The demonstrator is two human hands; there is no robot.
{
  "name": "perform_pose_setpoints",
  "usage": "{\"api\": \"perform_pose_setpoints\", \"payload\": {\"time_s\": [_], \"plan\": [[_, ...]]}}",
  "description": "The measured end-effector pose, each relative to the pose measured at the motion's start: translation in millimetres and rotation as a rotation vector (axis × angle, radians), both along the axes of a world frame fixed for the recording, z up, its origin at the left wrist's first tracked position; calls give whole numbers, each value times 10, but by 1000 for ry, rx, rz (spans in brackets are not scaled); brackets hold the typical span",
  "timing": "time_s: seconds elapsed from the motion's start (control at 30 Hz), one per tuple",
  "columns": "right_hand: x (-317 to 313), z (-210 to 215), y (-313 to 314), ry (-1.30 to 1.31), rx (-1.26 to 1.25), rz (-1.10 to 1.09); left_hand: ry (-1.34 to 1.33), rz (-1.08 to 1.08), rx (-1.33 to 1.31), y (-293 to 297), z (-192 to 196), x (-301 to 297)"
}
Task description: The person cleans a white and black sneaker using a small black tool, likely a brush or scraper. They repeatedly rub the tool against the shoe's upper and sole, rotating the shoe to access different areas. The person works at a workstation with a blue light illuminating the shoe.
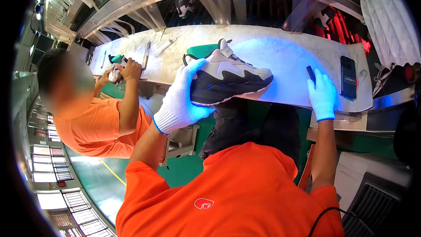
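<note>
A grey and white sneaker (pixel 229 75) with a thick black sole hangs at the front edge of the workbench, its toe pointing right. My left hand (pixel 180 98), in a white knit glove, is closed around its heel end, with the thumb below the sole. Over on the bench's right side my gloved right hand (pixel 323 97) is closed on a short dark stick-like tool (pixel 311 73), most of it hidden by the fingers. Blue light falls on that glove and the bench top. Part of a green pad (pixel 201 50) shows behind the sneaker.
The pale workbench (pixel 280 46) bears a black phone (pixel 348 78) at its right end. A co-worker (pixel 94 112) at left handles another shoe (pixel 115 73). Pen-like tools (pixel 146 55) lie between us. Behind runs a metal-framed line with clear plastic strips (pixel 218 6).
</note>
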State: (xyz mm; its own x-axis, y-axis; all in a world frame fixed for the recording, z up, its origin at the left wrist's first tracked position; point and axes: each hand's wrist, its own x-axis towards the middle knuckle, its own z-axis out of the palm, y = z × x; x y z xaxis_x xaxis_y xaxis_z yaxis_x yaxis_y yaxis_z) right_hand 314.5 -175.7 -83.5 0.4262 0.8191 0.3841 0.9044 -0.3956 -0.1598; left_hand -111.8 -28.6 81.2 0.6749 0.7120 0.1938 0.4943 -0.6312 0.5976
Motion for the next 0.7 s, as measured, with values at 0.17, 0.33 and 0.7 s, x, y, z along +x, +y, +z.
{"api": "perform_pose_setpoints", "payload": {"time_s": [0.17, 0.33, 0.7], "plan": [[-581, 577, 517, 1585, 247, 278, 102, -3, 7, 56, 218, 96], [-1410, 1157, 1165, 2315, 855, 499, 153, -84, 138, 94, 304, 243], [-1454, 990, 1523, 2590, 803, 729, 190, -62, 147, 84, 367, 368]]}}
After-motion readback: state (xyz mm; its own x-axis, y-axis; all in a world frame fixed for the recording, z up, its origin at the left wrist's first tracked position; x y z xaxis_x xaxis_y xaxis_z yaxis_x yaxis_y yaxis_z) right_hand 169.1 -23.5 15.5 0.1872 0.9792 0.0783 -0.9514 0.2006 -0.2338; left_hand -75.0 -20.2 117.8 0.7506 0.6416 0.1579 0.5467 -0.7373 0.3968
